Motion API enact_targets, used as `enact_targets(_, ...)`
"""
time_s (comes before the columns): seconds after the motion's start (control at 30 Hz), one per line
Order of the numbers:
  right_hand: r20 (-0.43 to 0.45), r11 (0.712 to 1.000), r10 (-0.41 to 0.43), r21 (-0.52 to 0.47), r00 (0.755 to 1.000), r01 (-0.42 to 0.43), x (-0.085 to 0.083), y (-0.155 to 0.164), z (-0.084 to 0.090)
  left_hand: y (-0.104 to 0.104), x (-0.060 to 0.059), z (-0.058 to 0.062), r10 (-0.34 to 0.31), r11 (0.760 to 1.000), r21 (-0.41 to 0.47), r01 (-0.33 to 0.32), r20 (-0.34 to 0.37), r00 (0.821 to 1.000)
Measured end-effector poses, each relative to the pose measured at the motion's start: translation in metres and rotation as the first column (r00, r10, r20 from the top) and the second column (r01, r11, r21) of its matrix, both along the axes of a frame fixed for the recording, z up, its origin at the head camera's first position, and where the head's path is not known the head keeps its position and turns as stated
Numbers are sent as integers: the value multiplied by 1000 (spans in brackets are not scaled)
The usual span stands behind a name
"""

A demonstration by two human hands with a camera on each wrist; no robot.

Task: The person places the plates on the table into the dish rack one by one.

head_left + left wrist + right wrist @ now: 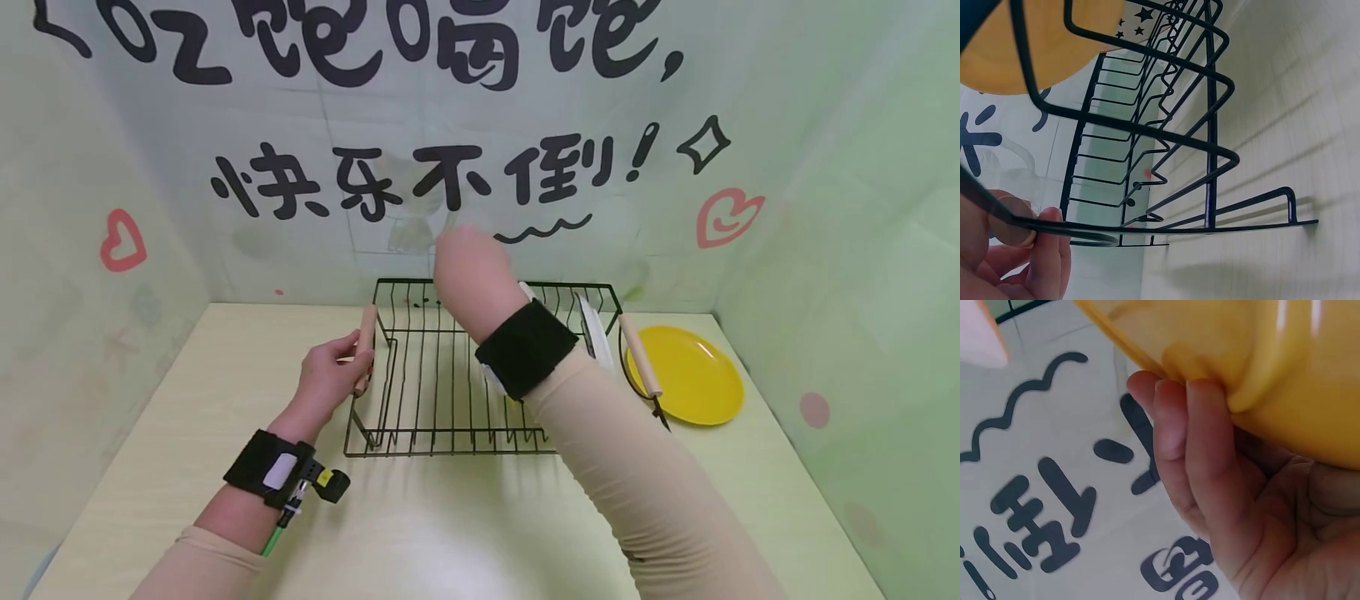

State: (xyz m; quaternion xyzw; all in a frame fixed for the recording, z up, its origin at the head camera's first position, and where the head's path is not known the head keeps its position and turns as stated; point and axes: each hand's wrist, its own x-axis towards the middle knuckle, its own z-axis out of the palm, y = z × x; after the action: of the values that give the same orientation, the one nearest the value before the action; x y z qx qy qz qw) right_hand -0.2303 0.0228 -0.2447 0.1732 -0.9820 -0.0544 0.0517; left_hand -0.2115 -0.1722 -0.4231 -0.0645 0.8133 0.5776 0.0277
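Head view: a pale wooden table (465, 517) sits inside a booth of green walls (862, 208) painted with black lettering and red hearts. A black wire dish rack (442, 392) stands at the table's far middle. The left hand (330, 379) curls round the rack's wooden left handle (367, 333). The right hand (1235, 506), raised above the rack, grips a yellow bowl (1272, 369) with fingers hooked over its rim; its forearm hides much of the rack's right half. A yellow plate (693, 375) lies just right of the rack, and a white plate (596, 333) stands in its slots.
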Motion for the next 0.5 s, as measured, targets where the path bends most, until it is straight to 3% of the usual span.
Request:
enact_targets(0.23,36,996,-84,-3,996,84,-5,-3,-15,0,0,-1,-12,1000,7,12,-25,1000)
enact_targets(0.5,-3,998,-35,60,999,35,-8,-1,-31,0,1,2,-6,1000,-3,6,-4,1000)
